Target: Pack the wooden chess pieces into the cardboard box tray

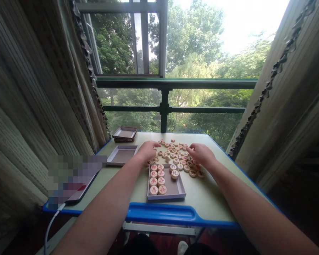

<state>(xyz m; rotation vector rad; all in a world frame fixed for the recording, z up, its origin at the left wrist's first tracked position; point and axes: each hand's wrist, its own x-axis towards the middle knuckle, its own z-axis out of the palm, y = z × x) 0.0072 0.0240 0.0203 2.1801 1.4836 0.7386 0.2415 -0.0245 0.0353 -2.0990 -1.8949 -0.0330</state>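
Observation:
A heap of round wooden chess pieces (175, 152) with red and dark characters lies on the small table (207, 198). My left hand (147, 150) rests palm down on the heap's left edge, fingers stretched out. My right hand (202, 154) lies over the heap's right side, fingers reaching into the pieces; whether they pinch one is hidden. In front of the heap a shallow grey box tray (175, 193) holds several pieces set in rows along its left and far side.
A second shallow tray (122, 154) lies to the left, and a dark brown box (124, 134) stands at the back left corner. A phone (77, 193) with a white cable lies at the left edge. Curtains hang on both sides; a window railing stands behind the table.

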